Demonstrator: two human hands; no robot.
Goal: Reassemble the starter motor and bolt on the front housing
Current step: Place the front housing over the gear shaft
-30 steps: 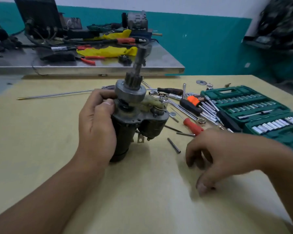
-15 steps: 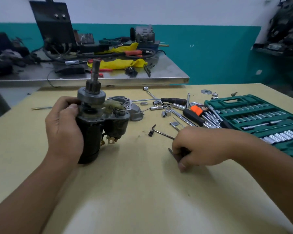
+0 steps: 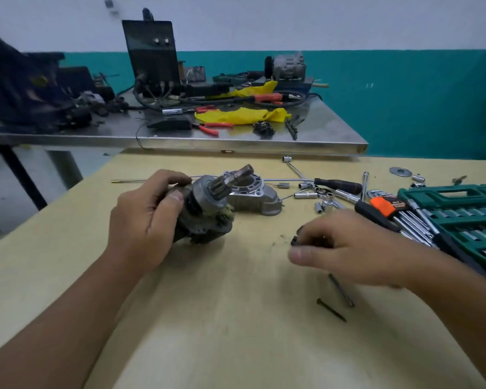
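Note:
My left hand (image 3: 143, 220) grips the dark starter motor (image 3: 205, 209), now tilted so its pinion shaft (image 3: 233, 181) points up and to the right. Just behind the motor lies the grey aluminium front housing (image 3: 256, 195) on the yellow table. My right hand (image 3: 345, 245), blurred, pinches a small dark part (image 3: 299, 238) between thumb and fingers above the table, right of the motor. Two long dark bolts (image 3: 337, 299) lie on the table in front of my right hand.
A green socket set case (image 3: 466, 211) stands open at the right, with loose sockets, hex keys and screwdrivers (image 3: 376, 211) beside it. A steel bench (image 3: 180, 136) with a black machine, yellow cloth and pliers stands behind the table.
My left hand has tipped the motor from upright to leaning right, close to the front housing. My right hand has lifted a small dark part off the table.

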